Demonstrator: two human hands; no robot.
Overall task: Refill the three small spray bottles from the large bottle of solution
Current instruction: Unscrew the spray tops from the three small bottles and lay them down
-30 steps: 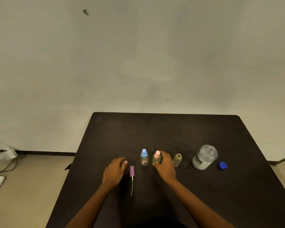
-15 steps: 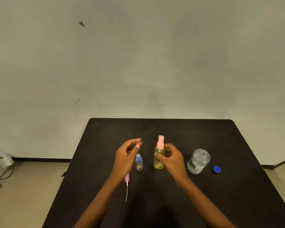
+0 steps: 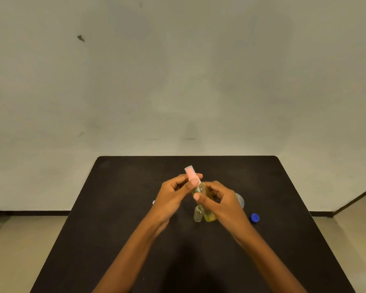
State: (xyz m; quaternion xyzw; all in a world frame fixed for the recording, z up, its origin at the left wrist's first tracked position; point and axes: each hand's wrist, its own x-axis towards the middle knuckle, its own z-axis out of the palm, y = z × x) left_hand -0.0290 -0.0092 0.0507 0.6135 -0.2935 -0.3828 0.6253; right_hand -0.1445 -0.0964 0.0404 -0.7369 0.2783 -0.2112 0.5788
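Bottle (image 3: 201, 192) now lifted off desk (image 3: 118, 208); R hand (image 3: 220, 200) grips body, L hand (image 3: 173, 195) has closed on pink cap (image 3: 190, 174).

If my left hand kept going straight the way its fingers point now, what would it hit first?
The left hand points right, and its fingertips already pinch the pink spray cap of the yellowish spray bottle; straight on it would likely push against that bottle's neck, then the right hand.
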